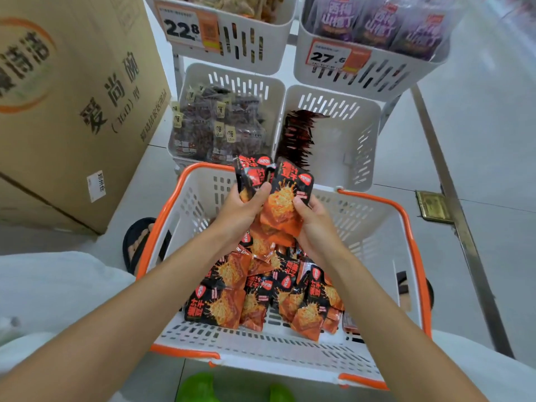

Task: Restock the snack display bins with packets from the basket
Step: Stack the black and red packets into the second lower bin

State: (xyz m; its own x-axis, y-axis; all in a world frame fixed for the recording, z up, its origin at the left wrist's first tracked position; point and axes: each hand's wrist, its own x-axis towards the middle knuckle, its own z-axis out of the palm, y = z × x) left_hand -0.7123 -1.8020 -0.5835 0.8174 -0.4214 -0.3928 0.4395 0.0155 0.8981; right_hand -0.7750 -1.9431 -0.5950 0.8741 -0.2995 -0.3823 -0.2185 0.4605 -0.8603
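Far out to the left of my left hand stands a big cardboard box (72, 111) with printed characters on its side. Right under both hands sits the white basket (377, 242) with its orange rim, and my forearms reach in over its near edge. Beyond my fingertips, just past the basket's far rim, two white bins stand side by side. The left bin (200, 74) is packed with dark packets (220, 126). The right bin (342, 146) holds a row of red packets (298, 134) standing on edge against its left wall. Further beyond and higher up are two upper bins. The upper right bin (377, 76) is filled with purple packets (377, 24); what is in the upper left bin (261, 53) I cannot make out. Below my wrists, a pile of orange and black packets (261, 297) lies in the basket, heaped across its middle. My left hand (240, 210) is clenched round a small bunch of packets (252, 172) of the same kind, thumb laid across their front, holding them upright over the basket's far end. My right hand (314, 224), just beside it, grasps a single packet (285, 198) by its right edge, fingers curled round it, and this packet touches the bunch in my left. A price tag (188, 27) reading 22.8 hangs on the upper left bin, and a second price tag (336, 56) reading 27.6 hangs on the upper right one.
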